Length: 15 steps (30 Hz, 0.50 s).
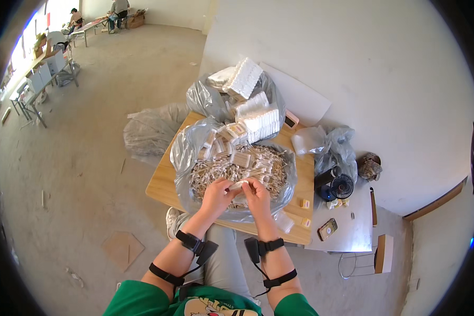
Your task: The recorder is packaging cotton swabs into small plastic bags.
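Observation:
Low over a heap of loose cotton swabs, my left hand and my right hand meet. Between their closed fingertips they pinch a small whitish packet; its contents are too small to make out. The swabs fill a large grey plastic bag spread out on a wooden table. On top of the heap, just beyond my hands, lie several small packs of swabs. Stacks of white packs rise behind them.
At the table's right edge are two small yellow-and-white packs and a clear plastic sleeve. A side table holds a phone, a small black fan and a dark bottle. Two people sit far off at back left.

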Each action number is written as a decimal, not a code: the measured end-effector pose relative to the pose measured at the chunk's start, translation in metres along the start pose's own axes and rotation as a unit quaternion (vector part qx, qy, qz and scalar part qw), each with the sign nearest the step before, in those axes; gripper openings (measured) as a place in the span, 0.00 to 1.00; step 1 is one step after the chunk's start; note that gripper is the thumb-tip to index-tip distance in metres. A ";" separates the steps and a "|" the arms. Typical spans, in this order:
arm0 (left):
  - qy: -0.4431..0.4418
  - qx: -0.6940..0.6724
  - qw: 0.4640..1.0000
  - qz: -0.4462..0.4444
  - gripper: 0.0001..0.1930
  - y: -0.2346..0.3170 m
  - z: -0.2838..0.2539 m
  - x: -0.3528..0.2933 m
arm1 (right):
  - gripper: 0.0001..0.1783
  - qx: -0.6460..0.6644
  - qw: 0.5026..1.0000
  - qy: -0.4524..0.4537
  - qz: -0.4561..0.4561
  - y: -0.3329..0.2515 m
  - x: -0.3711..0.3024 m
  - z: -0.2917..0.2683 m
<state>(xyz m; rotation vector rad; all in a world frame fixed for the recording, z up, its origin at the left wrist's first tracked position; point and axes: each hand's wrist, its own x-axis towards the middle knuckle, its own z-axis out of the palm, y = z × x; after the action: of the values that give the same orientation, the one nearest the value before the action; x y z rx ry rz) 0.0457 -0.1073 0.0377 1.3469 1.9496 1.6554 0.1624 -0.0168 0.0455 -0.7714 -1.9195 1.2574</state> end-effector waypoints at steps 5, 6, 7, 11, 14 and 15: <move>0.016 -0.059 0.997 -0.041 0.08 -0.014 0.005 0.007 | 0.08 0.035 0.998 0.046 0.033 0.011 0.007 0.012; 0.033 -0.051 0.998 -0.034 0.07 -0.016 0.006 0.008 | 0.08 0.036 0.998 0.043 0.035 0.012 0.007 0.014; 0.049 -0.043 0.998 -0.026 0.06 -0.018 0.006 0.008 | 0.09 0.015 0.998 0.040 0.035 0.014 0.008 0.015; 0.096 0.007 0.995 0.009 0.08 -0.024 0.008 0.013 | 0.12 0.077 0.994 0.083 -0.012 0.019 0.010 0.022; 0.178 0.012 0.984 -0.013 0.08 -0.030 0.011 0.018 | 0.16 0.059 0.995 0.080 0.028 0.035 0.007 0.018; 0.193 0.042 0.980 -0.019 0.08 -0.036 0.013 0.017 | 0.16 0.060 0.995 0.077 0.030 0.033 0.003 0.023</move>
<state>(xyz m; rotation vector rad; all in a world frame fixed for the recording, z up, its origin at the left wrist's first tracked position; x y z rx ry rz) 0.0283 -0.0838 0.0079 1.0663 2.2615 1.9537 0.1454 -0.0143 0.0094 -0.8439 -1.6929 1.2981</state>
